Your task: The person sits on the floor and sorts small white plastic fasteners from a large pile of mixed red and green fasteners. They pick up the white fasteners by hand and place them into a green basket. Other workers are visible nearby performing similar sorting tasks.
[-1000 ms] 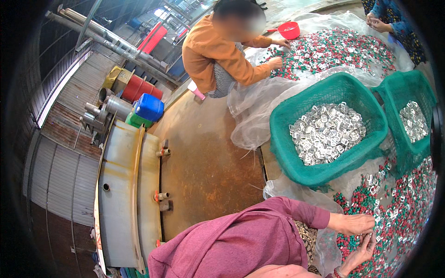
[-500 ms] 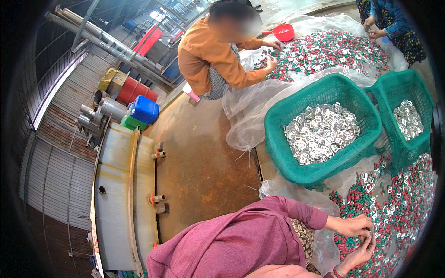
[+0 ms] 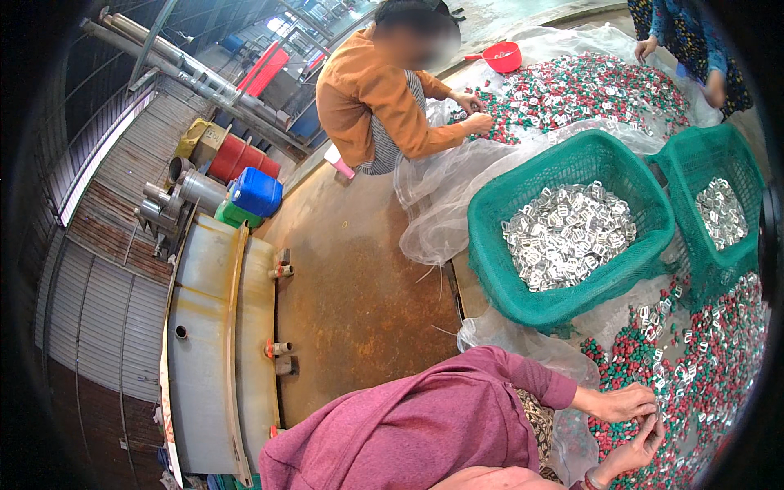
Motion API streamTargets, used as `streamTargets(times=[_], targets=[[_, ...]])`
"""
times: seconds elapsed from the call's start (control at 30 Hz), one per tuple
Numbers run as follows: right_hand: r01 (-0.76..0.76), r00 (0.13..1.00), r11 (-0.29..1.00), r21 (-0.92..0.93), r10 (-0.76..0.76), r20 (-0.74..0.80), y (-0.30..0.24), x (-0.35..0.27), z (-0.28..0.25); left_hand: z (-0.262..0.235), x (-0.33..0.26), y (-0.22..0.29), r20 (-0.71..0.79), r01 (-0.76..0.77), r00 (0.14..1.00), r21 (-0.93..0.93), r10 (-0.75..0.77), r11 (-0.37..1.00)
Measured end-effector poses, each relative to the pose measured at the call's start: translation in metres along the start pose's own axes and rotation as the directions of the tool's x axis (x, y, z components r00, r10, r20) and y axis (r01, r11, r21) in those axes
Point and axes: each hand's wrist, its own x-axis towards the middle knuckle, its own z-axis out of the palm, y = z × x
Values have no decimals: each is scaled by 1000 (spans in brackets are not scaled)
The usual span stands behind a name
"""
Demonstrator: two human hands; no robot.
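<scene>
My left hand (image 3: 625,402), at the end of a maroon sleeve, is closed with its fingertips pinched together. Just below it, my right hand (image 3: 641,447), with a bracelet at the wrist, meets it fingertip to fingertip, also closed. Whatever they pinch is too small and hidden to name. Both are held over a spread of small red and green pieces (image 3: 616,367) mixed with silver slotted buckles (image 3: 651,324). Beyond the hands stands a green mesh basket (image 3: 498,282) holding a heap of silver buckles (image 3: 567,237).
A smaller green basket (image 3: 684,155) with buckles adjoins the large one. A co-worker in an orange top (image 3: 367,98) squats at another heap (image 3: 592,90) near a red dipper (image 3: 502,57). Another person (image 3: 690,33) is at top right. Metal tank (image 3: 204,351) on the left.
My hands stay together, with fingers slightly shifted. The orange-clad co-worker's hands have moved over the heap. The person at top right has drawn their hands apart and lower.
</scene>
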Motion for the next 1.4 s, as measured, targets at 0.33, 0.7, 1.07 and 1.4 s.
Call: streamTargets(times=[0.33, 0.7, 1.07, 1.4], targets=[[90, 987, 996, -24, -86, 134, 84, 41, -75, 6, 3, -17, 213, -140, 969, 63, 124, 988], [-187, 982, 944, 271, 169, 90, 105, 96, -82, -11, 59, -122, 385, -450, 893, 772, 232, 450], [390, 878, 571, -723, 6, 478, 145, 101, -3, -68, 56, -81, 2, 238, 970, -187, -242, 953], [-46, 983, 935, -350, 105, 149, 118, 54, -14, -69, 55, -72, 129, 279, 946, 134, -296, 951]])
